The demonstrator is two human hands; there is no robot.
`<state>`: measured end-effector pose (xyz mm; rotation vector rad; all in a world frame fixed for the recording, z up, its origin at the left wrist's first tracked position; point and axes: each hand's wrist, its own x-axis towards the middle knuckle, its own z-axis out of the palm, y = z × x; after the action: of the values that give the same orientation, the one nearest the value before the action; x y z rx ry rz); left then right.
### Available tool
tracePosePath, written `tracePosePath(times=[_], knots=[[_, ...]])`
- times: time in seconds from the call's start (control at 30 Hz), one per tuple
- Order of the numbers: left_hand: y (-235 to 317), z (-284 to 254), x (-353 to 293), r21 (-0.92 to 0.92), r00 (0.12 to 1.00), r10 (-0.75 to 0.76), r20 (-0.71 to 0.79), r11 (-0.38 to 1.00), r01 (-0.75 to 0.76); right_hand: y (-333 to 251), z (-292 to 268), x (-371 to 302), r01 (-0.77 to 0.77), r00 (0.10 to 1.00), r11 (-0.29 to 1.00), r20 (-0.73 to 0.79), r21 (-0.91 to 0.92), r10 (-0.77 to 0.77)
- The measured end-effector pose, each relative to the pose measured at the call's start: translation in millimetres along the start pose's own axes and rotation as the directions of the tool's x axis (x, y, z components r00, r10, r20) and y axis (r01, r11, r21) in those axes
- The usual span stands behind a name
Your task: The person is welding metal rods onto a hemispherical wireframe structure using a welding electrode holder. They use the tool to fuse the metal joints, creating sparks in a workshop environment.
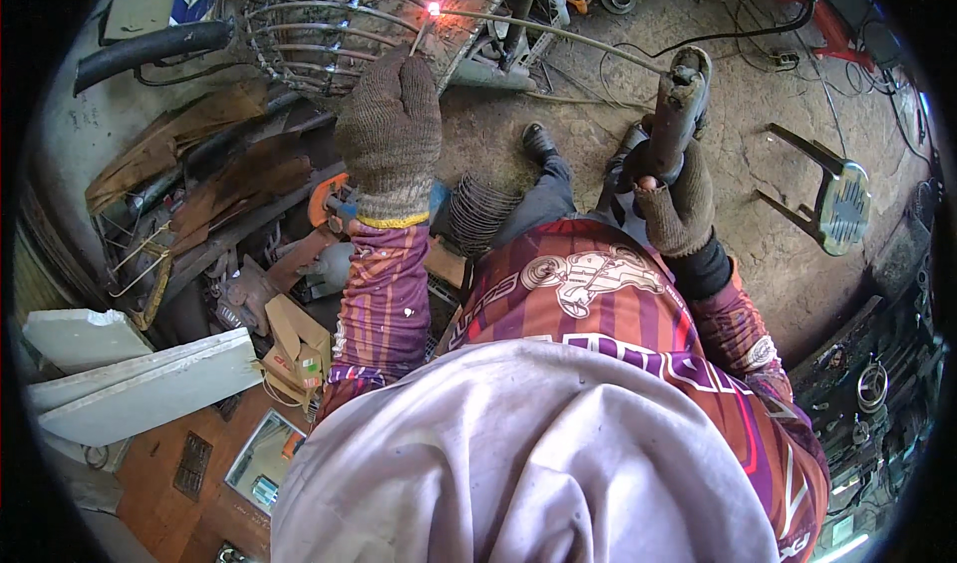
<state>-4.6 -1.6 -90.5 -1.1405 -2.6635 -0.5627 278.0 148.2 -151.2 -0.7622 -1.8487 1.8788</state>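
My right hand (680, 199), in a knitted work glove, is wrapped round a welding electrode holder (674, 129). From its jaws a long thin welding electrode (558, 32) runs left to a bright glowing weld spot (434, 9). There it meets the edge of a round cage of bent metal rods (329, 29), which lies at the upper left. Just below the glow my left hand (391, 129), also gloved, is closed, its fingertips pinching a short thin metal rod (420, 38) that points up at the weld spot. The gloves hide how each finger lies.
A coil of wire (483, 212) lies between my left arm and my legs. Scrap metal and a cardboard box (295, 349) crowd the left, with white boards (150, 388) below. A green stool (843, 209) and loose cables (743, 34) are on the right.
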Motion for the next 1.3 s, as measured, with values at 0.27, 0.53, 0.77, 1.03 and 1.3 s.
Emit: tracePosePath(times=[0.27, 0.53, 0.77, 1.03, 1.3], knots=[[2, -7, -3, 0.013, 0.995, -0.047, 0.085, 0.999, 0.046, 2, -3, 5, 0.109, 0.992, 0.932, 0.095, -0.346, -0.081], [-23, 18, -3, -0.184, 0.996, 0.059, -0.067, 0.98, -0.071, -4, 7, 3, 0.038, 0.999, 0.97, -0.039, 0.238, -0.029], [-17, 13, 2, -0.132, 1.0, 0.027, -0.008, 0.991, -0.028, 5, 9, -2, -0.055, 0.998, 0.97, -0.016, 0.238, 0.061], [1, 1, 3, -0.015, 1.0, 0.002, -0.008, 1.0, -0.002, 5, 6, -1, -0.003, 1.0, 0.993, -0.027, 0.118, 0.006], [5, -1, 2, 0.012, 1.0, -0.012, 0.001, 1.0, 0.012, -4, 4, 1, 0.048, 0.999, 0.999, -0.021, -0.016, -0.049]])
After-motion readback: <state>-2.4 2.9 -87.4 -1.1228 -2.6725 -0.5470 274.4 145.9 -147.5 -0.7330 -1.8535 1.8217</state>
